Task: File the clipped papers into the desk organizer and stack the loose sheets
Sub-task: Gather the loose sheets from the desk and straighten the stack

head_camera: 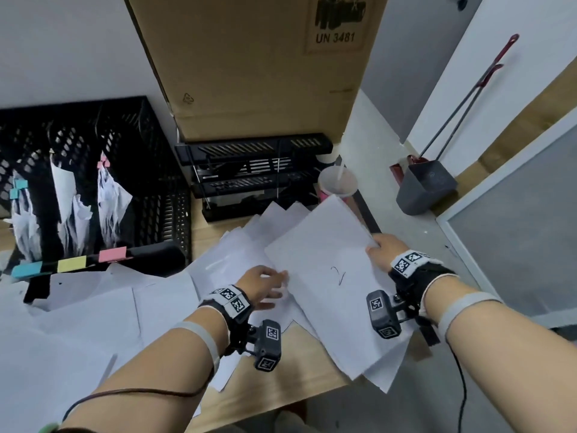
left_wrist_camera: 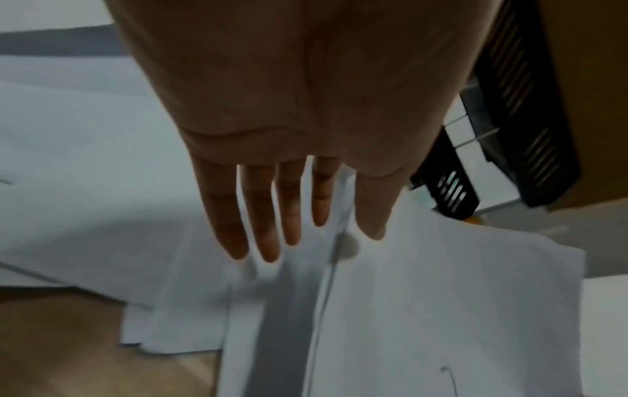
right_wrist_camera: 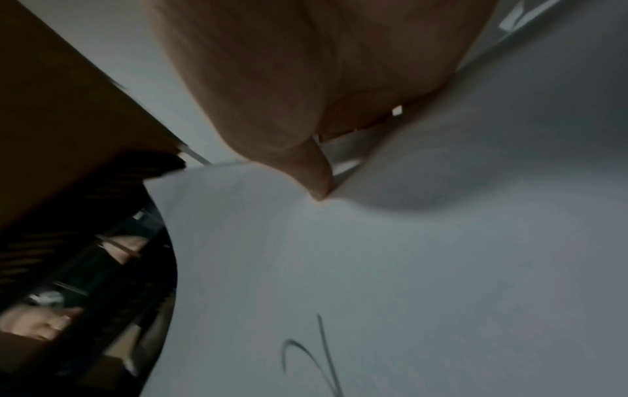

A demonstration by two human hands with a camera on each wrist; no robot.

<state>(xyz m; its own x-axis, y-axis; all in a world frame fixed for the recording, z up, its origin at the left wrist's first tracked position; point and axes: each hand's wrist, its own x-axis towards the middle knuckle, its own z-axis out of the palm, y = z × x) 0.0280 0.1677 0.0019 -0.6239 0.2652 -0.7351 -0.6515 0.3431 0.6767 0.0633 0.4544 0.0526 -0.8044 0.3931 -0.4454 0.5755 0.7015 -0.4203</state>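
Observation:
A white sheet with a pen squiggle (head_camera: 324, 260) (right_wrist_camera: 374, 282) lies tilted on top of several fanned loose sheets (head_camera: 237, 254) at the desk's right front. My right hand (head_camera: 382, 246) pinches its right edge, with the thumb (right_wrist_camera: 316, 174) on top. My left hand (head_camera: 265, 284) (left_wrist_camera: 289, 228) hovers at the sheet's left edge, fingers (left_wrist_camera: 263, 241) straight and spread. More loose sheets (head_camera: 93, 314) cover the desk's left front. The black mesh desk organizer (head_camera: 146, 170) stands at the back left and holds clipped papers (head_camera: 109, 198) with coloured clips and tabs.
A black stacked letter tray (head_camera: 253, 176) stands behind the sheets, under a large cardboard box (head_camera: 249, 64). A lidded cup with a straw (head_camera: 337, 182) sits right of the tray. Beyond the desk's right edge, a grey dustpan (head_camera: 427, 185) stands on the floor.

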